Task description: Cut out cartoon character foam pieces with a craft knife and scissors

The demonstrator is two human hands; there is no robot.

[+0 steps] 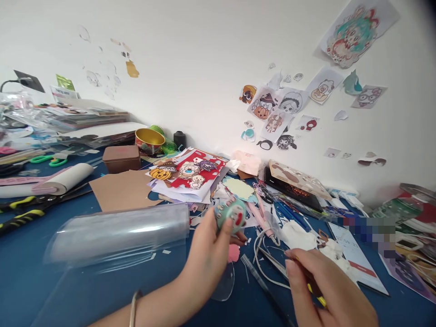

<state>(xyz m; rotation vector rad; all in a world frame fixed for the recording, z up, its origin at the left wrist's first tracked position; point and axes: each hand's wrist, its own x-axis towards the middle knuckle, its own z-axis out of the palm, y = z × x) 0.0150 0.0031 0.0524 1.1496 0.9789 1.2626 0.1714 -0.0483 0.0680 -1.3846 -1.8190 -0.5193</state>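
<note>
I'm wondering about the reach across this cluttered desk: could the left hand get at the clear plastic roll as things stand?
Probably yes, but not freely. The clear plastic roll lies just beside the left hand with bare blue table between, yet that hand is already gripping a small round cartoon sticker.

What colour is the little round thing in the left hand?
The round cutout in the left hand is mostly teal green with red and pink bits, seen in the head view.

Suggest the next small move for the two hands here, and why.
Probably bring the right hand, closed on a yellow-handled tool low over the blue table, up to the round teal cartoon cutout pinched in the left hand. The cutout is raised and facing the camera, while the tool sits apart from it.
</note>
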